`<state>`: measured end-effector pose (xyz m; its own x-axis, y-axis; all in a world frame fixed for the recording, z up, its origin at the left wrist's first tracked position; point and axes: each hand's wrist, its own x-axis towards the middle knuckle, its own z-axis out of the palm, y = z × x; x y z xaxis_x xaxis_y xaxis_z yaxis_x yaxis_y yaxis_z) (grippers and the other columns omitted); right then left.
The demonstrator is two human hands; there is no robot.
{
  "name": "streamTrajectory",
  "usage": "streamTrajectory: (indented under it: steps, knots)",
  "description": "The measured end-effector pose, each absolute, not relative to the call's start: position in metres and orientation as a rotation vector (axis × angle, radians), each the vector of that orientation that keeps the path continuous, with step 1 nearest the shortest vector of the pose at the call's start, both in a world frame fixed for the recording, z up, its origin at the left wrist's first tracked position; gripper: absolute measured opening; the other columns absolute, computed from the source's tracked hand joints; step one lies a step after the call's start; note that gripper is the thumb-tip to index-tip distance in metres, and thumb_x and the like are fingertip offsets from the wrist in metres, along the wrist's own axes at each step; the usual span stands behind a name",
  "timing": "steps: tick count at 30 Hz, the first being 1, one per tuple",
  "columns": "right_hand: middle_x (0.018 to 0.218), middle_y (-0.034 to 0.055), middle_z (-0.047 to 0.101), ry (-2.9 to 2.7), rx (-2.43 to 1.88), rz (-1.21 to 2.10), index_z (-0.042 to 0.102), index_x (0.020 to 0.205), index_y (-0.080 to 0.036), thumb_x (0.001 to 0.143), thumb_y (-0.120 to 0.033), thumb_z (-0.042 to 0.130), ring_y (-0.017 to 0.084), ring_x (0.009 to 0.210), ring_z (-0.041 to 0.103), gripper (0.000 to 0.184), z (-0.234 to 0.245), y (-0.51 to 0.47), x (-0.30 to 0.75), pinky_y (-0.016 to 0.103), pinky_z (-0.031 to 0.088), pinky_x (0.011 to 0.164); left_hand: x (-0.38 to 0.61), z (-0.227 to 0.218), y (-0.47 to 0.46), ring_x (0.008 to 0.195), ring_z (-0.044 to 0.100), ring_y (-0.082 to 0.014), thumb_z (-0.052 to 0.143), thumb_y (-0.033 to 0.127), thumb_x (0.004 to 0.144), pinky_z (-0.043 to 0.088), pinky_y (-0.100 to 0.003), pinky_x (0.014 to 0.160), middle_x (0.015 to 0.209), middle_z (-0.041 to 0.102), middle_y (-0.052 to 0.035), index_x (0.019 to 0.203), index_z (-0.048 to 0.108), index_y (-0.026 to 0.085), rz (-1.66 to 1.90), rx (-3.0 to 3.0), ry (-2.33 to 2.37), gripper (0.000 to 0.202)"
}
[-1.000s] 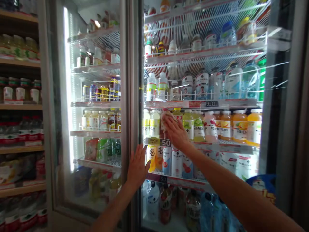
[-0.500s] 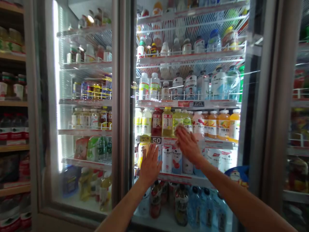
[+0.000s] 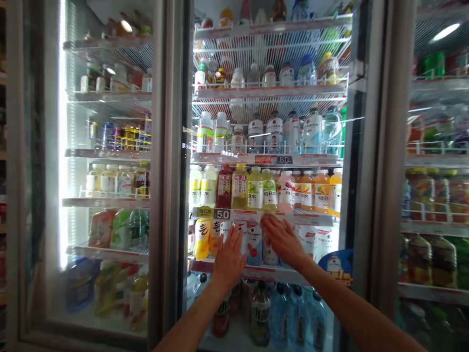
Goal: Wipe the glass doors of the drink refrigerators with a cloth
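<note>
My left hand (image 3: pixel 230 254) is spread flat with its fingers up, against or just before the glass door (image 3: pixel 322 134) of a lit drinks cooler. Beyond its fingertips stand cartons and yellow bottles (image 3: pixel 202 238) on a lower shelf. Level with the shelf edge, my right hand (image 3: pixel 282 239) leans left at the glass. Its fingers are bent together over something small and crumpled that I cannot make out. Just above it are green-labelled bottles (image 3: pixel 269 191) and a pink bottle (image 3: pixel 287 188).
A metal door frame (image 3: pixel 170 161) divides this door from the cooler section at left. More shelves of bottles (image 3: pixel 419 256) show at the right. A blue round sticker (image 3: pixel 335 266) sits low on the right. Large blue water bottles (image 3: pixel 298 313) stand at the bottom.
My right hand has moved down over the glass, from before the green-labelled bottles to below them. My left hand stays flat. The view has turned slightly right.
</note>
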<state>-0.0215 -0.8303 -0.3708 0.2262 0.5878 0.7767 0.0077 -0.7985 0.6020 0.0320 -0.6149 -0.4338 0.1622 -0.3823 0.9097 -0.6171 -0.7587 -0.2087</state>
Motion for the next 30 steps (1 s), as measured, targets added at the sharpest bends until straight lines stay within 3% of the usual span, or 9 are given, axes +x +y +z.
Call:
streamTrajectory:
  steps: [3, 7, 9, 13, 16, 22, 27, 30]
  knots:
    - [0.139, 0.0034, 0.045, 0.618, 2.030, 1.491, 0.040, 0.135, -0.022, 0.088, -0.021, 0.041, 0.015, 0.137, 0.024, 0.047, -0.378, -0.843, -0.030, 0.040, 0.004, 0.116, 0.030, -0.434, -0.621, 0.137, 0.024, -0.0247, 0.041, 0.022, 0.085, 0.027, -0.047, 0.108, 0.144, 0.034, -0.0148, 0.140, 0.026, 0.008, 1.647, 2.233, -1.001, 0.059]
    - [0.142, 0.0107, 0.039, 0.237, 2.023, 1.876, 0.027, 0.142, -0.018, 0.087, -0.019, 0.042, 0.019, 0.138, 0.024, 0.057, -0.337, -0.871, -0.037, 0.044, 0.009, 0.115, 0.027, -0.435, -0.629, 0.137, 0.025, -0.0238, 0.043, 0.023, 0.084, 0.027, -0.045, 0.109, 0.145, 0.033, -0.0137, 0.139, 0.028, 0.010, 1.608, 2.229, -1.005, 0.058]
    - [0.141, 0.0105, 0.040, 0.212, 2.008, 1.910, 0.026, 0.142, -0.018, 0.087, -0.018, 0.042, 0.019, 0.138, 0.024, 0.058, -0.341, -0.874, -0.040, 0.044, 0.012, 0.115, 0.026, -0.438, -0.632, 0.137, 0.024, -0.0236, 0.043, 0.022, 0.084, 0.027, -0.045, 0.109, 0.145, 0.032, -0.0137, 0.139, 0.028, 0.010, 1.590, 2.229, -0.997, 0.059]
    - [0.132, 0.0047, 0.053, 0.541, 2.062, 1.592, 0.041, 0.135, -0.021, 0.087, -0.020, 0.043, 0.015, 0.135, 0.030, 0.048, -0.397, -0.864, -0.047, 0.038, 0.008, 0.116, 0.026, -0.446, -0.633, 0.138, 0.022, -0.0239, 0.043, 0.022, 0.084, 0.026, -0.045, 0.109, 0.145, 0.034, -0.0138, 0.140, 0.027, 0.010, 1.588, 2.220, -0.997, 0.059]
    - [0.128, 0.0026, 0.056, 0.629, 2.074, 1.491, 0.046, 0.130, -0.022, 0.088, -0.020, 0.043, 0.015, 0.133, 0.034, 0.043, -0.406, -0.861, -0.050, 0.039, 0.005, 0.117, 0.026, -0.449, -0.631, 0.137, 0.024, -0.0240, 0.043, 0.021, 0.085, 0.025, -0.045, 0.109, 0.145, 0.034, -0.0138, 0.139, 0.027, 0.010, 1.568, 2.229, -1.022, 0.058]
    - [0.137, 0.0110, 0.046, 0.233, 2.050, 1.888, 0.033, 0.139, -0.016, 0.086, -0.018, 0.043, 0.020, 0.138, 0.023, 0.054, -0.378, -0.855, -0.036, 0.045, 0.010, 0.115, 0.031, -0.453, -0.626, 0.138, 0.023, -0.0248, 0.042, 0.020, 0.085, 0.021, -0.049, 0.111, 0.144, 0.034, -0.0155, 0.141, 0.021, 0.010, 1.592, 2.185, -1.017, 0.060]
    - [0.135, 0.0021, 0.050, 0.734, 2.058, 1.434, 0.040, 0.135, -0.022, 0.087, -0.019, 0.042, 0.013, 0.136, 0.027, 0.048, -0.412, -0.835, -0.031, 0.038, 0.007, 0.117, 0.041, -0.457, -0.607, 0.139, 0.020, -0.0240, 0.042, 0.022, 0.087, 0.022, -0.047, 0.111, 0.144, 0.035, -0.0146, 0.143, 0.017, 0.012, 1.623, 2.192, -0.970, 0.063]
    - [0.137, 0.0015, 0.047, 0.714, 2.092, 1.414, 0.032, 0.139, -0.023, 0.088, -0.021, 0.040, 0.013, 0.136, 0.027, 0.052, -0.382, -0.831, -0.027, 0.040, 0.005, 0.117, 0.047, -0.456, -0.594, 0.138, 0.021, -0.0258, 0.042, 0.024, 0.087, 0.024, -0.049, 0.109, 0.145, 0.033, -0.0150, 0.145, 0.012, 0.013, 1.602, 2.218, -0.921, 0.066]
